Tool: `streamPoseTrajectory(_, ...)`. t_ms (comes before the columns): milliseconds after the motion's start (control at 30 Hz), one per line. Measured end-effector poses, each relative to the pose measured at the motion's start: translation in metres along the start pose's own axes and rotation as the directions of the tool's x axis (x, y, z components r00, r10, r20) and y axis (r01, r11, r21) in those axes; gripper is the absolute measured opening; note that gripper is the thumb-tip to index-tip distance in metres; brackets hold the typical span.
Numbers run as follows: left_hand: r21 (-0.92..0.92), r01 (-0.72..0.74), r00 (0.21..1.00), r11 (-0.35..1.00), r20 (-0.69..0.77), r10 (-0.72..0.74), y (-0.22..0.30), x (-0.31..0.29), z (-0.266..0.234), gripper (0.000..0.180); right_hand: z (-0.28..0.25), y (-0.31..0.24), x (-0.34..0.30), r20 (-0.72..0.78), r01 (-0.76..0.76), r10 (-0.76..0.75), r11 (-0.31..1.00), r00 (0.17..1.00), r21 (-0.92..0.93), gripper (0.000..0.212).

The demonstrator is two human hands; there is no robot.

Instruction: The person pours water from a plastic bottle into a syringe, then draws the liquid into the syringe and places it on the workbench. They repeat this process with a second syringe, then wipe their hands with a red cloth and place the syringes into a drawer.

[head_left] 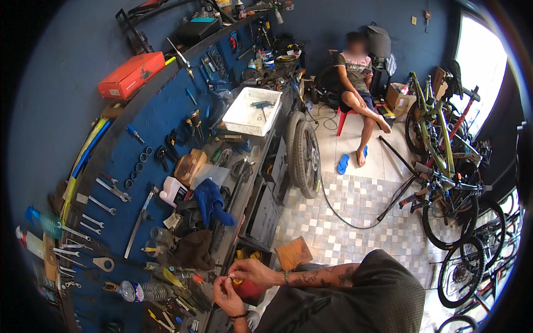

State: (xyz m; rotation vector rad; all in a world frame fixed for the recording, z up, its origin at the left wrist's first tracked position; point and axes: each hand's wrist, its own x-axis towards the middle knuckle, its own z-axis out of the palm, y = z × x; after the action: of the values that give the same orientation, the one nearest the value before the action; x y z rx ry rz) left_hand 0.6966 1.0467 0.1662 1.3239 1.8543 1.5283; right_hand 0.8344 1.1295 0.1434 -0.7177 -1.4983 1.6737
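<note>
At the bench's front edge, low in the view, my two hands meet fingertip to fingertip. My right hand (250,271), on the tattooed arm with a beaded bracelet, has thumb and fingers pinched together. Just below it, my left hand (229,299), with a dark wrist band, is closed in a similar pinch. Whatever sits between the fingertips is too small to make out. Beneath the hands shows a red object (251,289) with some yellow, partly hidden. Beside them on the bench lie several pens and hand tools (189,299) and a dark brown cloth (193,250).
Wrenches (102,204) hang on the blue tool board (119,166). A clear plastic bottle (147,292), a blue glove (211,202) and a white basket (236,119) occupy the bench. Bicycle wheels (304,158) lean against it. A person (355,72) sits beyond; bicycles (444,144) stand right.
</note>
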Motion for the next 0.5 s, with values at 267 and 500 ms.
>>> streamPoseTrajectory(267, -0.176, 0.145, 0.988, 0.974, -0.032, -0.153, -0.001, 0.009, -0.016, 0.011, 0.008, -0.047, 0.010, -0.013, 0.103, -0.106, 0.988, 0.994, -0.115, 0.023)
streamPoseTrajectory(500, 0.185, -0.251, 0.950, 0.950, -0.140, 0.278, 0.041, 0.018, -0.025, 0.007, 0.013, -0.063, 0.033, 0.083, 0.301, -0.290, 0.915, 0.953, -0.269, 0.024)
